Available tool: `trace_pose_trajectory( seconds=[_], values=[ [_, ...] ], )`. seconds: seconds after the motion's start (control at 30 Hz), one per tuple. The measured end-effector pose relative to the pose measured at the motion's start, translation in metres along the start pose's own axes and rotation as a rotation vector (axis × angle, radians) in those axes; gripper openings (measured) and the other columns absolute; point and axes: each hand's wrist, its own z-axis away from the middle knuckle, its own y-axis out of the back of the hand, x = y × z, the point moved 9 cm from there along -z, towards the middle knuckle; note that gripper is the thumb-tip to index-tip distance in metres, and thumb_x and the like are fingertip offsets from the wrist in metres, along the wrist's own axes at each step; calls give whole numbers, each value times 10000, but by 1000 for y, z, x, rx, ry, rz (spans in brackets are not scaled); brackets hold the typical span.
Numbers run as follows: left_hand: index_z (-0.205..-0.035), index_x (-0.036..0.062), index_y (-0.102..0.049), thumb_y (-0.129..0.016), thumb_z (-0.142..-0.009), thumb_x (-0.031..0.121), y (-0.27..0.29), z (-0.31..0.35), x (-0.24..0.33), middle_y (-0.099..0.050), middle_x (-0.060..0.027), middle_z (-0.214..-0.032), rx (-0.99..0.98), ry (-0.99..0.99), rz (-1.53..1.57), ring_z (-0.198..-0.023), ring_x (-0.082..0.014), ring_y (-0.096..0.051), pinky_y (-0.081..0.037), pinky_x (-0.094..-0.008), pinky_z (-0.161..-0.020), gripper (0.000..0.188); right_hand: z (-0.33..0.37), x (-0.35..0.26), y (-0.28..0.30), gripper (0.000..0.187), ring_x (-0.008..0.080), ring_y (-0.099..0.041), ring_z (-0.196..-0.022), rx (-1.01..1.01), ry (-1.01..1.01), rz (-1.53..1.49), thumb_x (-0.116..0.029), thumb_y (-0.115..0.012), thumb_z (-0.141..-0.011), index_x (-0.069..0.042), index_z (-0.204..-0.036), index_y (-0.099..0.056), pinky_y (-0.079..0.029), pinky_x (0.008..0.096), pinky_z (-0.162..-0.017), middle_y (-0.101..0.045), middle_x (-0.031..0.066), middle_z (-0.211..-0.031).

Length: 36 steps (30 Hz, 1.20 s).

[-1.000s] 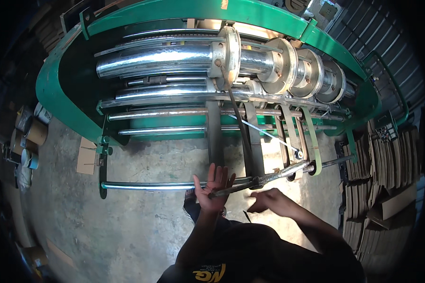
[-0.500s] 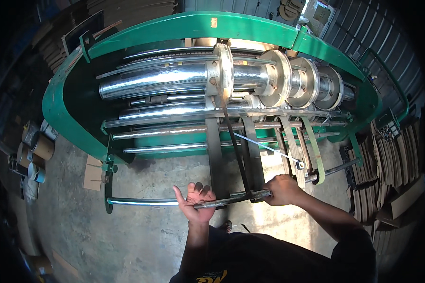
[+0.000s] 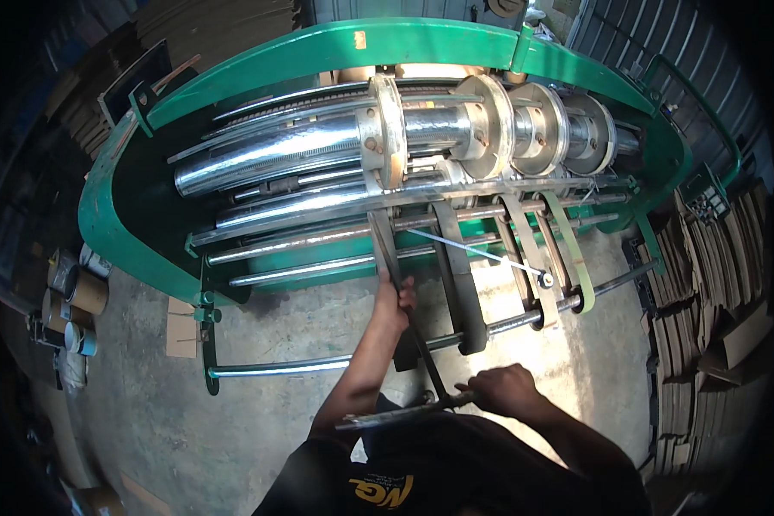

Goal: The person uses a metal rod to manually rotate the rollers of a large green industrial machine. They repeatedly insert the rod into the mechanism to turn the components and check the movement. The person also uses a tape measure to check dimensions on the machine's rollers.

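My right hand (image 3: pixel 506 391) is closed around one end of the crossbar of a long T-handle tool (image 3: pixel 430 365). The crossbar, worn bare metal, lies low in front of my body. From it the dark shaft slants up and away toward the machine. My left hand (image 3: pixel 393 303) is up along the shaft with fingers curled round it, beside the leftmost dark belt (image 3: pixel 380 245). The tool's far end is lost among the belt and rollers. Beyond stands a green machine (image 3: pixel 275 62) with a thick shiny roller (image 3: pixel 271 159) carrying several metal discs (image 3: pixel 389 133).
Another dark belt (image 3: pixel 463 301), a pale belt (image 3: pixel 525 249) and a green belt (image 3: pixel 568 249) loop around the front bar (image 3: pixel 279 370). A thin pale rod (image 3: pixel 482 252) crosses them. Cardboard stacks (image 3: pixel 705 344) stand right; buckets (image 3: pixel 82 337) stand left.
My left hand has left the crossbar area and moved forward onto the shaft. My right hand has drawn the crossbar back toward my body. The view has shifted slightly.
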Motion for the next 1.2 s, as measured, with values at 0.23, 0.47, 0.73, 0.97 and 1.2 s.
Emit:
trace_pose_trajectory(
  seconds=[0.23,0.47,0.73,0.97,1.2],
  values=[
    [-1215,191,-454,-370,-1090,324,-35,-5,-25,-464,16,-741,171,-101,-64,-499,-75,-342,-285,-218,-418,202,23,21,-23,274,136,-609,-493,134,-84,107,-349,-711,-855,-209,-632,-635,-460,308,-413,-552,-54,-554],
    [-1084,196,-435,-391,-1087,245,-77,-52,24,-480,-8,-774,-55,-166,23,-543,-64,-388,-273,-193,-386,67,-24,50,-2,65,154,-677,-620,76,-75,126,-297,-752,-824,-232,-830,-756,-521,307,-512,-665,-33,-713],
    [-1264,256,-430,-354,-1095,218,-72,-81,22,-469,4,-757,-58,-91,90,-526,-55,-364,-257,-184,-394,189,-37,72,-9,190,202,-695,-708,-72,-136,142,-389,-683,-880,-223,-934,-757,-550,371,-576,-692,-37,-831],
    [-1274,241,-418,-350,-1098,232,-73,-88,24,-464,4,-762,-46,-79,82,-521,-53,-355,-261,-183,-399,189,-38,80,-18,177,192,-695,-707,-79,-126,143,-370,-719,-847,-230,-948,-759,-549,374,-567,-687,-37,-829],
    [-1279,216,-404,-347,-1097,221,-80,-94,29,-462,2,-768,-26,-125,1,-518,-54,-352,-271,-186,-409,191,-39,91,-21,256,171,-707,-745,-119,-141,110,-322,-735,-809,-283,-1061,-751,-560,360,-609,-694,-52,-875]
  ],
)
